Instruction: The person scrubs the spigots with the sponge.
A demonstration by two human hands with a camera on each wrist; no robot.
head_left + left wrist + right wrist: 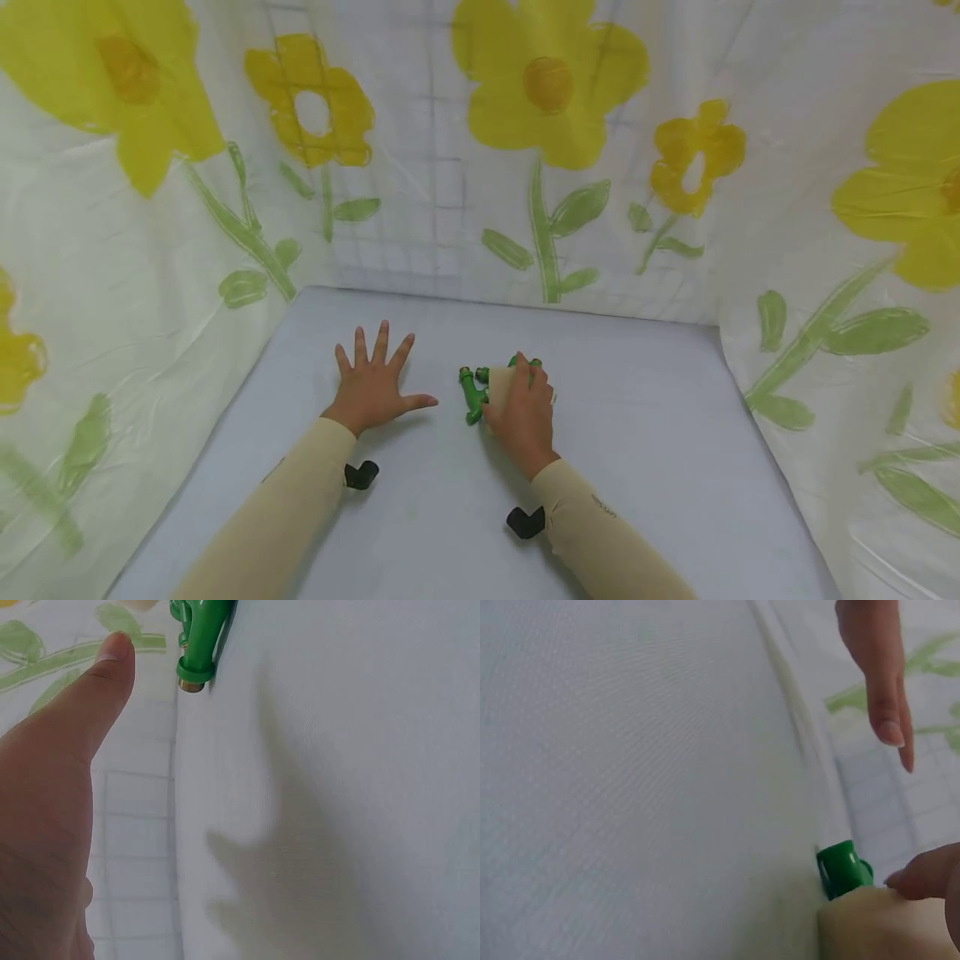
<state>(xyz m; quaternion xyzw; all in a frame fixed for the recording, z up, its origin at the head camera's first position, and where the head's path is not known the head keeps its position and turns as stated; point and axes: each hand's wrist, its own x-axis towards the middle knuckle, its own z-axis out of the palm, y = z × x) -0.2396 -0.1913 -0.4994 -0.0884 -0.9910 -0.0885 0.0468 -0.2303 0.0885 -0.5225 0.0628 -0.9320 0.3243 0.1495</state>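
Observation:
My right hand point(524, 417) grips a cream-coloured block point(500, 385), thumb on its near left side and fingers over the far and right side. In the right wrist view the block point(866, 926) shows a smooth, rounded edge under the thumb. Green pipe-like pieces point(472, 395) with brass-coloured ends lie around it, partly hidden by block and hand. One green piece point(202, 645) appears at the top of the left wrist view, beyond the thumb. My left hand point(372, 393) is spread flat over the table to the left, palm down, holding nothing.
The white table point(637, 400) is bounded at the back and sides by a hanging sheet point(420, 208) painted with yellow flowers. A black wrist mount sticks out inward from the left sleeve point(300, 475), and another from the right sleeve point(600, 525).

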